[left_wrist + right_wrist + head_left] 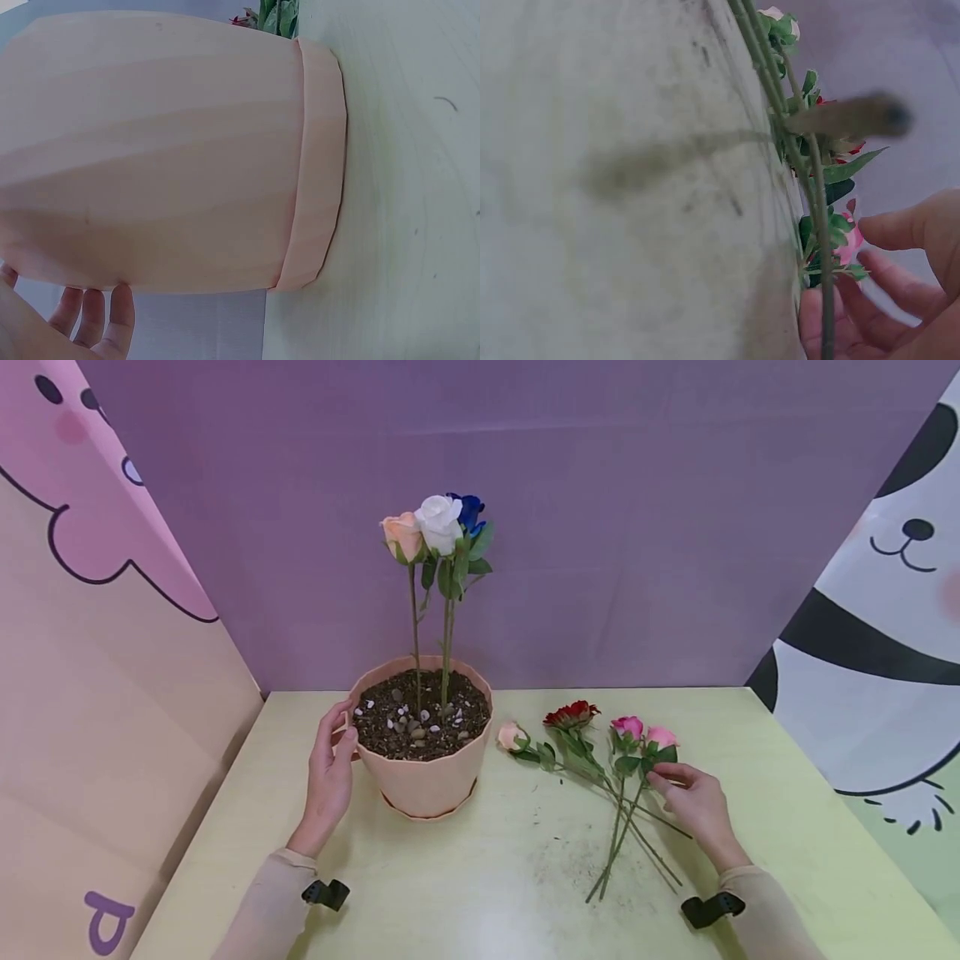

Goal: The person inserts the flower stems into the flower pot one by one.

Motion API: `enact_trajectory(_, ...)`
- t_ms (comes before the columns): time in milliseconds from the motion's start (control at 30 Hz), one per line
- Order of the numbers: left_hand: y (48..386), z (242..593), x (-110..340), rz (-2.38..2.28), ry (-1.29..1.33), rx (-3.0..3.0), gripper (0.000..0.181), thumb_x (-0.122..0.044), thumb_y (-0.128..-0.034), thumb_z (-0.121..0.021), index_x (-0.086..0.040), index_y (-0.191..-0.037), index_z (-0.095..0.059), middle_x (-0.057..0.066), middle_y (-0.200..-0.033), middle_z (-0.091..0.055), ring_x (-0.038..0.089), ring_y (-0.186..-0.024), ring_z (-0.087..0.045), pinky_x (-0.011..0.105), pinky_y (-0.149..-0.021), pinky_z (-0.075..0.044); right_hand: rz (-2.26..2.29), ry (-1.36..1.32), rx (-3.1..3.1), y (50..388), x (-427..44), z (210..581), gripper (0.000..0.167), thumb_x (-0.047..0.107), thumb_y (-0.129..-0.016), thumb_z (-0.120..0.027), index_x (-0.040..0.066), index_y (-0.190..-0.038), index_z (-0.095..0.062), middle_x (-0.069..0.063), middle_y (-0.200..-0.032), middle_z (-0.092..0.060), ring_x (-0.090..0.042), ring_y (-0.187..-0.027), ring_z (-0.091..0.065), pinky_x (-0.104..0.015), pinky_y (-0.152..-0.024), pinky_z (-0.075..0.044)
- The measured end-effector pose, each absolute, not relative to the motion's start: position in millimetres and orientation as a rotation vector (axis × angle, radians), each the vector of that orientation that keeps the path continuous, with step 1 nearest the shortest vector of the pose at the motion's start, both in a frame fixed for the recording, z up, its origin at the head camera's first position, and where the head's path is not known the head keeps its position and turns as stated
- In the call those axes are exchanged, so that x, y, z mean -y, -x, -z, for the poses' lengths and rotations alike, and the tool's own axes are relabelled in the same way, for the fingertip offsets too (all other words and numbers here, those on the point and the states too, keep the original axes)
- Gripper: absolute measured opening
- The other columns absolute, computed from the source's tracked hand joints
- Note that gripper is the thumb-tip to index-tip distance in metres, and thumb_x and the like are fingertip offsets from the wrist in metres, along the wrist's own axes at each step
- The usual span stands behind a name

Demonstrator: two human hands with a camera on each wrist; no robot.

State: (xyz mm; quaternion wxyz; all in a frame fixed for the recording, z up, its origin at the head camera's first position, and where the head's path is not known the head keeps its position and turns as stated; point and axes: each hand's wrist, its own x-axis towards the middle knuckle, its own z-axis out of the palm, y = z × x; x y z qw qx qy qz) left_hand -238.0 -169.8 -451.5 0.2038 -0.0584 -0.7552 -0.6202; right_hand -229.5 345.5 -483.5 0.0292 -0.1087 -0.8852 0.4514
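Sleeved left hand [332, 777] loosely touches the pot [427, 781], right hand [694, 806] at a pink rose [662, 737], grip unclear; a purple letter [92, 928] shows.

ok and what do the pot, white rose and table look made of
Pot: matte, probably plastic, from its smooth, even pink wall with moulded facets; unglazed ceramic is possible.
White rose: matte, likely fabric, judging by its evenly white petals; could be real.
Table: slight sheen, perhaps laminate or wood, given its glare and fine streaks.
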Motion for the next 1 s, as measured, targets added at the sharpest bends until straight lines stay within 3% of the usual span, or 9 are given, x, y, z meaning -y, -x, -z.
enact_trajectory(167, 238, 450, 170, 1.736, 0.162, 2.105, 0.047, -0.019, -0.1148, -0.040, -0.015, -0.162, -0.042, 0.017, -0.159, -0.045, 0.014, -0.124, -0.051, 0.016, -0.092, -0.050, -1.439, 0.366, 2.750, 230, -347, 484, 0.061, 0.033, -0.105, -0.066, -0.006, -0.149, -0.050, -0.032, -0.140, -0.064, -0.006, -0.081, -0.071, -0.024, -0.069, -0.059)
enact_trajectory(367, 237, 451, 171, 1.728, 0.162, 2.108, 0.047, -0.019, -0.1148, -0.040, -0.014, -0.161, -0.042, 0.017, -0.158, -0.045, 0.007, -0.122, -0.052, 0.016, -0.091, -0.050, -1.510, 0.368, 2.798, 231, -349, 483, 0.067, 0.032, -0.103, -0.071, -0.009, -0.150, -0.047, -0.027, -0.129, -0.071, -0.007, -0.076, -0.069, -0.026, -0.067, -0.059)
enact_trajectory(600, 237, 452, 170, 1.736, 0.166, 2.110, 0.048, -0.020, -0.1146, -0.040, -0.014, -0.162, -0.041, 0.018, -0.158, -0.045, 0.008, -0.122, -0.051, 0.016, -0.092, -0.049, -1.330, 0.370, 2.880, 231, -346, 481, 0.072, 0.041, -0.101, -0.072, -0.008, -0.148, -0.048, -0.029, -0.127, -0.066, -0.014, -0.073, -0.070, -0.028, -0.064, -0.058)
enact_trajectory(700, 237, 452, 170, 1.728, 0.166, 2.112, 0.047, -0.020, -0.1146, -0.040, -0.014, -0.162, -0.042, 0.017, -0.158, -0.045, 0.006, -0.120, -0.051, 0.016, -0.091, -0.049, -1.298, 0.369, 2.921, 230, -342, 477, 0.077, 0.043, -0.101, -0.071, -0.010, -0.149, -0.042, -0.024, -0.112, -0.070, -0.015, -0.069, -0.068, -0.031, -0.065, -0.056)
enact_trajectory(867, 238, 452, 170, 1.708, 0.168, 2.114, 0.047, -0.021, -0.1150, -0.040, -0.015, -0.161, -0.042, 0.017, -0.157, -0.046, 0.004, -0.119, -0.052, 0.017, -0.090, -0.050, -1.343, 0.359, 2.993, 232, -336, 474, 0.079, 0.040, -0.103, -0.069, -0.012, -0.151, -0.035, -0.003, -0.078, -0.070, -0.016, -0.060, -0.060, -0.033, -0.065, -0.050)
enact_trajectory(1000, 239, 453, 171, 1.697, 0.170, 2.118, 0.046, -0.023, -0.1153, -0.041, -0.015, -0.161, -0.042, 0.018, -0.155, -0.047, 0.005, -0.119, -0.052, 0.016, -0.090, -0.050, -1.339, 0.385, 2.982, 235, -334, 477, 0.074, 0.035, -0.102, -0.071, -0.011, -0.149, -0.039, 0.002, -0.076, -0.073, -0.013, -0.055, -0.060, -0.032, -0.062, -0.050)
